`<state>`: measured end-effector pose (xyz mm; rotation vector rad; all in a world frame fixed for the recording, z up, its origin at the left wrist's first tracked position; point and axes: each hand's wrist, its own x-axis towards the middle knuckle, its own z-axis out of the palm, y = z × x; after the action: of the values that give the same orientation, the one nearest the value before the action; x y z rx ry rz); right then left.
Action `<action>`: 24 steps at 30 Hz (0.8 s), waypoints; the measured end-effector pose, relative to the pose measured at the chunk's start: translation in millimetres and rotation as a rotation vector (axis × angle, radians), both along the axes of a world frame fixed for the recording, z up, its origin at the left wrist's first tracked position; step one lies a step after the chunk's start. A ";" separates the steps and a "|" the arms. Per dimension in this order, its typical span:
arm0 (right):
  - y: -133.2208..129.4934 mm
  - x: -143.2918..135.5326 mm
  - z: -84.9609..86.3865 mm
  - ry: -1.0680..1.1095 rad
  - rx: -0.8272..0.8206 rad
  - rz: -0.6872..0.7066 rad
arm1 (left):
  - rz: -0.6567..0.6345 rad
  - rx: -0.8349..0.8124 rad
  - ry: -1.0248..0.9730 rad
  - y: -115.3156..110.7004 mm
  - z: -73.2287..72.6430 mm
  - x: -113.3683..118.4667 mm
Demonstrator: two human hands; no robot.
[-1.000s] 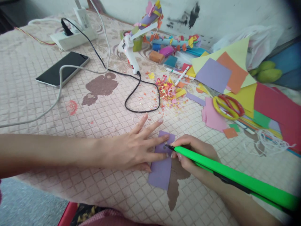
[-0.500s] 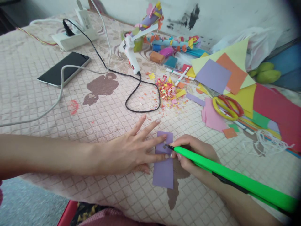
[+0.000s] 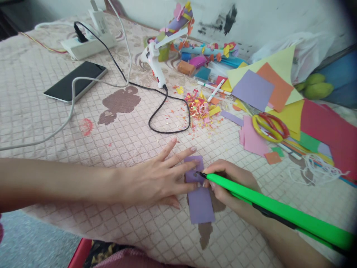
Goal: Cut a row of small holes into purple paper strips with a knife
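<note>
Your left hand (image 3: 156, 180) is spread flat, palm down, its fingers splayed and grasping nothing; two of its fingers press across the upper part of a purple paper strip (image 3: 201, 206). Your right hand (image 3: 235, 171) is curled around a green tool (image 3: 267, 201), pinching it close to the black tip; you cannot tell from here exactly what sort of tool it is. That tip meets the strip between those two fingers of yours, at a small dark mark or opening. The strip lies on the bench (image 3: 131, 227) between your hands, its lower end running bare toward you.

Beyond your fingertips, a black cord (image 3: 169, 132) loops back to a white glue gun (image 3: 157, 72), with a heap of paper scraps (image 3: 198, 106) just beside the loop. Farther to your right are scissors (image 3: 260, 130) with red and yellow handles, overlapping pink paper (image 3: 253, 139), and a tangle of white string (image 3: 320, 169). Purple (image 3: 252, 89) and orange sheets (image 3: 279, 87) overlap behind the scissors. To your left, well beyond your forearm, a smartphone (image 3: 75, 82) lies with its dark screen up, a white cable (image 3: 73, 95) passing over it, and a power strip (image 3: 75, 48) sits behind.
</note>
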<state>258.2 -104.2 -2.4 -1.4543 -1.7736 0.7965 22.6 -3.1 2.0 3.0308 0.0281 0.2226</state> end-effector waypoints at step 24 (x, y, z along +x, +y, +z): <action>-2.6 2.8 -3.6 0.008 -0.005 -0.009 | 0.055 -0.023 0.050 -4.8 -3.0 -0.5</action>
<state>261.0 -106.8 -5.9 -1.4597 -1.7583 0.8021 22.2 -7.9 -0.9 3.0148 0.1175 0.1496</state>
